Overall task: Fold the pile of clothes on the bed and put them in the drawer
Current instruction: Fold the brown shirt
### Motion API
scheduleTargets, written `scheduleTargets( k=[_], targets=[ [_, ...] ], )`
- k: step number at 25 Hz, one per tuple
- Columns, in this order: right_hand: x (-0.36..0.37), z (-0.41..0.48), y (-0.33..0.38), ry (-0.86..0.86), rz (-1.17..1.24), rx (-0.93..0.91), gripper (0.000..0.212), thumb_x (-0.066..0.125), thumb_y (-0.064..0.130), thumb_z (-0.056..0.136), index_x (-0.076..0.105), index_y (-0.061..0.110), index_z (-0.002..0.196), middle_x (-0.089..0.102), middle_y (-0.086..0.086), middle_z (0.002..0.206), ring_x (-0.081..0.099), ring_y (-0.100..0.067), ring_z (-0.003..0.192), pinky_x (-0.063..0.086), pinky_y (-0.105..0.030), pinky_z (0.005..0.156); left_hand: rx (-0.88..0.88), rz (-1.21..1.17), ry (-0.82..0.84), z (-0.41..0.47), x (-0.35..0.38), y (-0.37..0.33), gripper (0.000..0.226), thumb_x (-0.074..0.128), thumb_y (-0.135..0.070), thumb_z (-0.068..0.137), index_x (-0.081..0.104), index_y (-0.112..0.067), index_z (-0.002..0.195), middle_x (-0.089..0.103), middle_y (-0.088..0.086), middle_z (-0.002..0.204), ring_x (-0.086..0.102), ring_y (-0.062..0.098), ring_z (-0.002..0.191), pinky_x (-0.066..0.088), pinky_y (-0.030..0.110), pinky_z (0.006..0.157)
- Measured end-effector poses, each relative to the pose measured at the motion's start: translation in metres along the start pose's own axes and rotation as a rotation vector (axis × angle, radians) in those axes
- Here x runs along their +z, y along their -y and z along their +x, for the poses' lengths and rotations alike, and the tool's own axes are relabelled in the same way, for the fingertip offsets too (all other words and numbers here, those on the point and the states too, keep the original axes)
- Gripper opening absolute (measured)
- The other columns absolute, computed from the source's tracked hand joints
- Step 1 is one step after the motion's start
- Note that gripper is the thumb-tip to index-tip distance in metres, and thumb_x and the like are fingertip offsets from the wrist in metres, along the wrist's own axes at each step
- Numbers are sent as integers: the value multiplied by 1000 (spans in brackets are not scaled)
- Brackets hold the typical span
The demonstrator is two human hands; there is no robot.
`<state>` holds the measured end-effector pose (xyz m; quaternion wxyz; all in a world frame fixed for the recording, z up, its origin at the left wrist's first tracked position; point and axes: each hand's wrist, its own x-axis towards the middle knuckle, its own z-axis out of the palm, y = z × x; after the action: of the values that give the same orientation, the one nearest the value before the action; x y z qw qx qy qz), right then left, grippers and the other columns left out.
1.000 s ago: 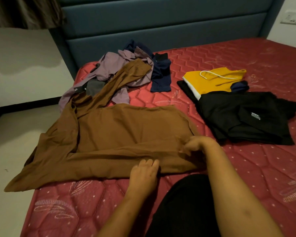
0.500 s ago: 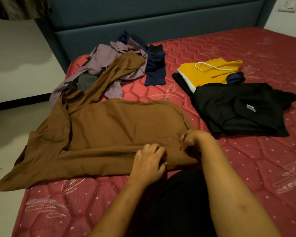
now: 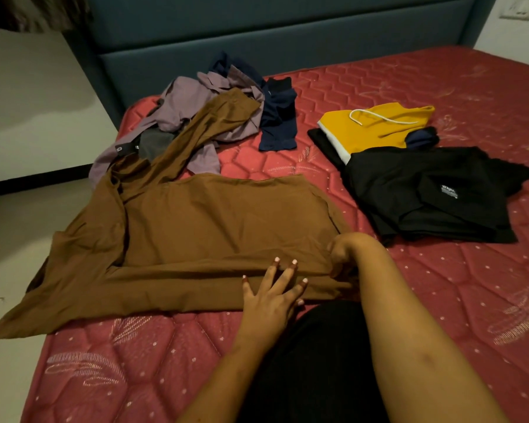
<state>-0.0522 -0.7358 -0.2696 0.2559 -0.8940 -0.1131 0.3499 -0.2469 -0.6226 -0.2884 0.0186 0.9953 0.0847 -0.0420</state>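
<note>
A brown garment [image 3: 214,227] lies spread across the red mattress [image 3: 440,300], its left part hanging over the bed's edge. My left hand [image 3: 272,294] presses flat on its near fold with fingers spread. My right hand [image 3: 344,254] grips the garment's right corner with curled fingers. Behind it lies a loose pile: a lilac shirt [image 3: 190,108], a grey piece [image 3: 153,141] and a navy garment [image 3: 278,117]. To the right sit a folded yellow garment [image 3: 370,126] and folded black clothes [image 3: 425,193]. No drawer is in view.
A dark blue padded headboard [image 3: 257,41] runs along the back. The floor [image 3: 19,239] lies left of the bed, below a white wall. A wall socket [image 3: 515,7] is at the top right. My dark-clothed lap [image 3: 312,361] is at the bottom.
My left hand has gone from curled on the near fold to flat with spread fingers. My right hand stays gripping the corner. The view shifted slightly.
</note>
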Motion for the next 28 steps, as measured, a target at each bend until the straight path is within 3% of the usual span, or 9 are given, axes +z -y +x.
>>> scheduleTargets(
  k=[4,5,7,9,17,20,23,26,28],
  targets=[
    [-5,-5,24,217,5,-23,33,68,27,86,62,5,111,62,-9,98,62,-24,91,49,-31,76,24,-6,-16,-4,1,-3,46,32,-48,85,59,-48,122,56,-10,135,50,20,129,40,72,80],
    [-7,-5,32,170,51,-70,28,67,28,88,63,8,107,59,-6,99,58,-23,96,45,-30,81,24,-4,-5,-4,1,-3,45,32,-48,85,58,-49,122,57,-11,134,53,20,127,40,72,81],
    [-5,2,38,42,194,-192,6,67,15,88,64,13,84,59,-3,86,54,-19,88,43,-28,79,31,-7,-18,-3,4,-1,45,32,-49,85,55,-50,124,57,-11,134,54,22,125,41,71,81],
    [0,11,28,-72,265,-241,24,68,4,85,59,19,69,58,0,73,52,-18,79,44,-29,75,27,-25,-29,-3,6,-1,45,31,-49,86,49,-50,127,56,-12,134,56,24,123,45,68,76],
    [2,21,21,-105,124,-192,25,79,26,77,55,22,69,60,-1,82,54,-20,81,46,-34,79,47,-57,-8,3,5,4,44,26,-52,90,48,-51,129,54,-13,136,54,24,125,45,66,78],
    [4,10,34,-219,-177,-127,12,67,27,86,66,20,96,65,-10,110,59,-27,103,46,-36,93,87,-114,64,0,-4,6,57,11,-60,90,27,-50,143,27,-11,156,22,23,145,23,67,104],
    [17,-12,72,-401,-351,-39,47,48,22,94,41,20,140,39,-12,145,37,-34,132,34,-46,105,63,-174,134,-5,-24,33,55,31,-52,99,19,-39,151,19,-5,159,16,19,146,23,48,114],
    [61,-41,125,-423,-466,-337,67,51,22,93,18,26,151,24,-7,152,24,-31,139,27,-50,109,-70,-126,128,-33,-34,92,61,39,-50,98,16,-36,152,18,-4,159,18,19,146,25,47,114],
    [106,-62,154,-255,-551,-625,75,55,32,91,12,30,152,16,-2,158,19,-27,143,22,-50,113,-201,-37,149,-63,-33,137,64,42,-52,96,14,-37,152,16,-6,160,18,20,145,25,48,114]
  ],
)
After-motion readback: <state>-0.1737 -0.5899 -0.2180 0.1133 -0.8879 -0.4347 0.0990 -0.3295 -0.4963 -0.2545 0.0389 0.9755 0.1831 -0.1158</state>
